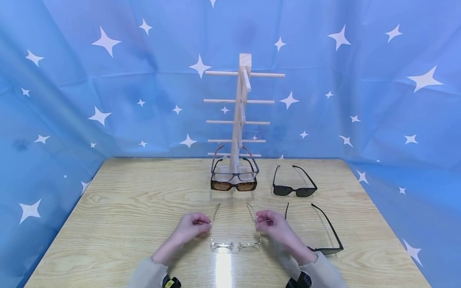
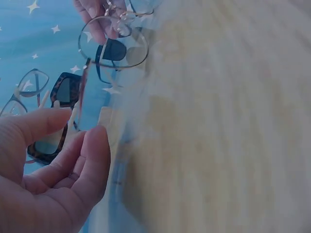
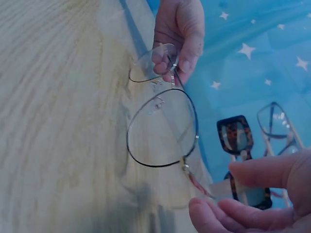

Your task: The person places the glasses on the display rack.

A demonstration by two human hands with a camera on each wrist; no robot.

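Thin wire-rimmed glasses with clear round lenses lie unfolded near the front middle, their temples pointing away from me. My left hand is at the left temple. In the left wrist view, a gap shows between its thumb and fingers, near that temple. My right hand is at the right temple. The right wrist view shows its thumb and fingers apart, the reddish temple end running toward the gap. Each wrist view shows the round lens rim close up.
Behind stands a wooden display rack with several pegs. Clear-lens glasses and tortoiseshell sunglasses are at its base. Black sunglasses lie to its right; another black pair lies nearer, partly behind my right arm.
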